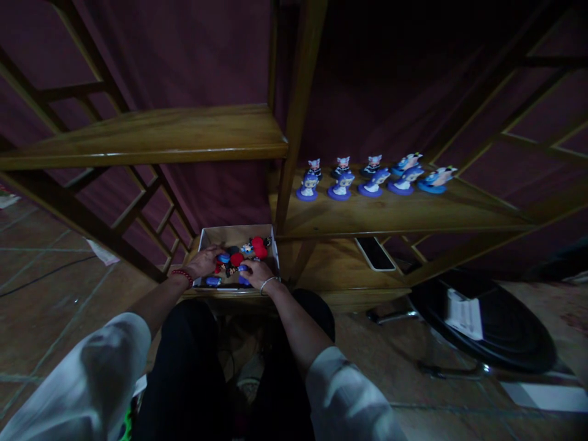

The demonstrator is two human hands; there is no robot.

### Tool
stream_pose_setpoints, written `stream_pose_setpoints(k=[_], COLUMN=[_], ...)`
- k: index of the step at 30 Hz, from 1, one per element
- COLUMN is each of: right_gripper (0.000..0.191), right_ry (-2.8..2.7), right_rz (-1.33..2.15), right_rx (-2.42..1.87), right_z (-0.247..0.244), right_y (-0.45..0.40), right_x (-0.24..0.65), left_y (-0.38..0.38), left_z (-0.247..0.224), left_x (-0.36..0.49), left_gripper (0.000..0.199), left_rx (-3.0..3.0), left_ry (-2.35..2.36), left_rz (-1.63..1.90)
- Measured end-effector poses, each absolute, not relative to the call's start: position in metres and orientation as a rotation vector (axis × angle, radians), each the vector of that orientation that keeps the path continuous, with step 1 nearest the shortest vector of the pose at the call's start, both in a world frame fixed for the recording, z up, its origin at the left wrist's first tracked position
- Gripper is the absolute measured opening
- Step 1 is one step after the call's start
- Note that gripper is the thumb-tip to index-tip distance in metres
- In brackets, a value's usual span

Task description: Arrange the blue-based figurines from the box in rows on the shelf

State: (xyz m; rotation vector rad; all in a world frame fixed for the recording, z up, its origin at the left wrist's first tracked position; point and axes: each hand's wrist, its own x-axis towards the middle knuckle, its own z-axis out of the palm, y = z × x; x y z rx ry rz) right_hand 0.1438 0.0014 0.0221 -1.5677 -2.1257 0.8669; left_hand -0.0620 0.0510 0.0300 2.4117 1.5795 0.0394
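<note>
A white-rimmed cardboard box on the lower shelf holds several small figurines, some red, some blue and some purple. Both my hands reach into it. On the left side, my left hand, with a red bead bracelet at the wrist, has its fingers around a blue-topped figurine. My right hand, wearing a pale bracelet, pinches a purple figurine near the box's front. A figurine with a large red part lies toward the back right of the box. The dim light blurs the finer details.
Two rows of figurines on round bases, among them a purple one, stand on the right shelf. Below lies a phone. A wooden shelf juts out above the box. A black round stool stands at right.
</note>
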Motion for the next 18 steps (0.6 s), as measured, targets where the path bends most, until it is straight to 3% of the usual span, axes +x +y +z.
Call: stream_pose_setpoints(k=[18], right_gripper=[0.029], right_ry=[-2.117], right_rz=[0.858], right_rx=[-1.590], right_z=[0.022], right_y=[-0.001], right_x=[0.145], left_y=[0.021], left_z=[0.026], left_x=[-0.039], left_gripper=[0.028], left_rx=[2.500], left_ry=[1.579], left_rz=[0.217])
